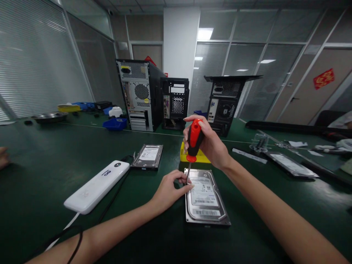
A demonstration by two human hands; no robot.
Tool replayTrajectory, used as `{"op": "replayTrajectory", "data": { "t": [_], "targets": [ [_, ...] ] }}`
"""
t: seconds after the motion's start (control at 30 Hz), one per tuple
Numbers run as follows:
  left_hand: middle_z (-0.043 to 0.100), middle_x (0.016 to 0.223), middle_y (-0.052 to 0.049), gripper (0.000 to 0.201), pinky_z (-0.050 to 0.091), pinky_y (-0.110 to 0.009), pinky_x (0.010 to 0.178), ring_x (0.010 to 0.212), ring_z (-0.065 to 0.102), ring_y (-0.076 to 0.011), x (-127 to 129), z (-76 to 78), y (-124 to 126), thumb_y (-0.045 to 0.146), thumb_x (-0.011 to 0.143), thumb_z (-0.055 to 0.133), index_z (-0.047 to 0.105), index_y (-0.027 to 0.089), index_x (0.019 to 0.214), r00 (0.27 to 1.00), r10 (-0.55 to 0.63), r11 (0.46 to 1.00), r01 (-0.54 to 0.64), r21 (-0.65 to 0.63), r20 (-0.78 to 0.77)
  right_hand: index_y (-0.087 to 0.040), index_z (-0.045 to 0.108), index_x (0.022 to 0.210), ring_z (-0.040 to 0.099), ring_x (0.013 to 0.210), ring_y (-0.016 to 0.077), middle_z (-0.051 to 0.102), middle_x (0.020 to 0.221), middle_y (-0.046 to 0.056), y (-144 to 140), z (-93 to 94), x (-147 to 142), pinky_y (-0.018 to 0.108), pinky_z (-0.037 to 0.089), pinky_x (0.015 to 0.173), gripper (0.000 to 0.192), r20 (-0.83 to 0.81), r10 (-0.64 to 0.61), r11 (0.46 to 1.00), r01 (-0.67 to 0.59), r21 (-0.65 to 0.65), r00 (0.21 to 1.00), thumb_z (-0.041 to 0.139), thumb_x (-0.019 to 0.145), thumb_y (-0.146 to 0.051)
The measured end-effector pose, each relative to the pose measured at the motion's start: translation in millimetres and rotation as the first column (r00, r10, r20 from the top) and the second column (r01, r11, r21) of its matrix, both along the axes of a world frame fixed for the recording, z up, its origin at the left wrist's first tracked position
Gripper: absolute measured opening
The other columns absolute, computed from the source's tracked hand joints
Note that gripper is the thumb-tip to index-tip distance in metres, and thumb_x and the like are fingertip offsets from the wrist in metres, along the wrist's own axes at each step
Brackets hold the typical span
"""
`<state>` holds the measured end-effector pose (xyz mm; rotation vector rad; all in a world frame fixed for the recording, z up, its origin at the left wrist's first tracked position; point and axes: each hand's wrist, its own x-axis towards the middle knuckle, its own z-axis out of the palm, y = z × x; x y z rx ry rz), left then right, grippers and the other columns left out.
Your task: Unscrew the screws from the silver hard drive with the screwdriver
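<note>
My right hand (210, 145) is wrapped tight around the red handle of a screwdriver (194, 141), held upright with the tip down at the far left corner of the hard drive (205, 196). My left hand (169, 189) is pinching the shaft low down, fingertips (183, 179) right at the tip, steadying it on what I take to be a corner screw; the screw itself is too small to make out. The drive lies flat, label up, on the green table (41, 172), near the front edge and about the middle of it. Step in hand, as I judge it: seating the tip on that corner screw, turning not clearly under way. Next move calls for keeping the shaft upright, pressing down so the tip doesn't slip out, and twisting with the right hand while the left keeps the tip centred or holds the drive down so it doesn't spin on the mat. Just behind the drive sits a yellow box (202, 157), partly hidden by my hand. A second hard drive (148, 156) lies to the left of it, and a white power bank (96, 187) with a black cable lies further left. Three computer cases (143, 95) stand along the far edge, with a blue tray (115, 124) beside them. Another flat drive (291, 164) lies off toward the right edge.
</note>
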<state>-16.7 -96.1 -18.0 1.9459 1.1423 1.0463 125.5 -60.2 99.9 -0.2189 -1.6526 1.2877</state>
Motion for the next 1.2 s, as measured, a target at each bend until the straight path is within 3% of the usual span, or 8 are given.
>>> {"op": "replayTrajectory", "data": {
  "t": [0.17,0.3,0.4,0.57,0.73,0.87,1.03,1.2],
  "targets": [
    [0.062,0.084,-0.002,0.015,0.044,-0.025,0.074,0.079,0.057,-0.0151,-0.7,-0.7,0.4,0.030,0.080,0.066,0.068,0.016,0.084,1.000,-0.014,1.000,0.014,-0.002,0.001,-0.022,0.049,0.094,0.057,0.064,0.0091,0.056,0.079,-0.003,1.7,1.9,-0.2,0.027,0.054,0.064,0.020,-0.001,-0.073,0.997,0.073,0.008,0.997,0.059,0.084,-0.036],
    [0.063,0.082,-0.002,0.016,0.044,-0.026,0.072,0.077,0.056,-0.0152,-0.2,-1.9,1.0,0.031,0.079,0.067,0.069,0.015,0.084,1.000,-0.010,1.000,0.010,-0.012,0.017,-0.024,0.036,0.086,0.058,0.055,0.0072,0.058,0.075,-0.008,1.1,2.2,-0.5,0.025,0.052,0.057,0.033,-0.037,-0.099,0.995,0.100,0.029,0.994,0.069,0.077,-0.025],
    [0.063,0.081,-0.002,0.017,0.044,-0.025,0.072,0.077,0.056,-0.0151,-0.5,-2.3,0.9,0.030,0.078,0.068,0.069,0.015,0.085,1.000,-0.003,1.000,0.003,-0.014,0.028,-0.025,0.037,0.091,0.050,0.044,0.0060,0.052,0.064,-0.010,0.5,1.4,-0.4,0.023,0.048,0.047,0.029,-0.035,-0.059,0.997,0.061,0.056,0.998,0.064,0.081,-0.031],
    [0.064,0.085,-0.003,0.018,0.045,-0.026,0.074,0.079,0.057,-0.0153,-1.3,-1.4,0.5,0.030,0.078,0.068,0.069,0.015,0.088,0.999,-0.002,1.000,0.003,-0.019,0.035,-0.022,0.051,0.101,0.055,0.055,0.0101,0.053,0.075,-0.002,-0.2,0.9,0.0,0.028,0.050,0.055,0.027,-0.058,0.028,0.999,-0.026,0.045,0.998,0.043,0.089,-0.045],
    [0.064,0.086,-0.003,0.017,0.045,-0.026,0.077,0.081,0.057,-0.0155,-2.0,-1.2,0.7,0.029,0.079,0.067,0.069,0.016,0.090,1.000,-0.014,1.000,0.015,-0.008,0.021,-0.019,0.054,0.094,0.059,0.060,0.0088,0.055,0.082,-0.002,1.9,-0.4,-2.3,0.027,0.051,0.061,0.015,-0.083,-0.043,0.995,0.051,0.087,0.996,0.058,0.085,-0.031],
    [0.064,0.086,-0.003,0.017,0.046,-0.027,0.077,0.081,0.058,-0.0160,-2.3,-1.9,0.7,0.029,0.078,0.067,0.068,0.016,0.089,1.000,-0.006,1.000,0.006,-0.010,0.021,-0.024,0.041,0.086,0.052,0.048,0.0053,0.054,0.071,-0.008,2.5,-0.7,-4.8,0.021,0.045,0.047,0.029,-0.117,-0.080,0.996,0.083,0.028,0.990,0.068,0.078,-0.024],
    [0.065,0.086,-0.003,0.017,0.046,-0.027,0.077,0.081,0.058,-0.0160,-1.7,-1.5,0.7,0.027,0.078,0.067,0.069,0.016,0.090,1.000,-0.005,1.000,0.005,-0.017,0.025,-0.023,0.045,0.096,0.050,0.051,0.0073,0.051,0.075,-0.004,0.9,1.3,-5.1,0.024,0.045,0.050,0.025,-0.100,0.013,0.999,-0.018,-0.048,0.995,0.051,0.085,-0.045],
    [0.066,0.093,-0.004,0.022,0.046,-0.028,0.080,0.085,0.058,-0.0172,-2.0,0.6,0.2,0.028,0.077,0.068,0.069,0.017,0.096,0.999,-0.035,0.999,0.035,-0.028,-0.010,-0.020,0.054,0.098,0.055,0.064,0.0087,0.052,0.081,-0.001,2.1,-0.2,-5.0,0.024,0.048,0.060,0.020,-0.061,-0.008,1.000,0.008,-0.005,0.998,0.052,0.088,-0.038]
  ]
}}
